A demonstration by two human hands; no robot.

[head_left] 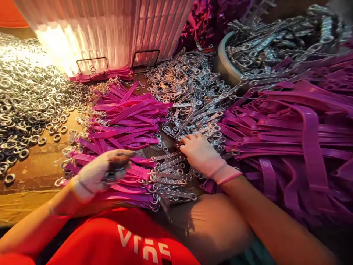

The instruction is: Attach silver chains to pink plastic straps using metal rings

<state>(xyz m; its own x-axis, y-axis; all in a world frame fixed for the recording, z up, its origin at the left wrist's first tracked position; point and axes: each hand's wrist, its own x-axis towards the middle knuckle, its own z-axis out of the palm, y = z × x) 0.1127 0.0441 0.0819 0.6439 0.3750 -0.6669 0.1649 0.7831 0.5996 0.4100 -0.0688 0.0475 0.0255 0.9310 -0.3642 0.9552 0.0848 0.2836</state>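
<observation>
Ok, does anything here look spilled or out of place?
Slightly: one metal ring lies apart from the ring pile, nearer the front of the table, so it looks strayed. Metal strips also overhang the bowl. Nothing looks clearly damaged.

On the left hand [103,172] we see a close-fitting pale glove [92,176], its wrist edge yellowish; on the right hand [202,154] we see a similar glove [209,162], its cuff [230,176] edged in pink. Both forearms [264,213] are bare. At the bottom of the frame we make out a bright red top [91,239] with blocky white lettering [135,246], a red sleeve [16,259] in the lower left corner, and dark teal cloth [255,254] lower right.
</observation>
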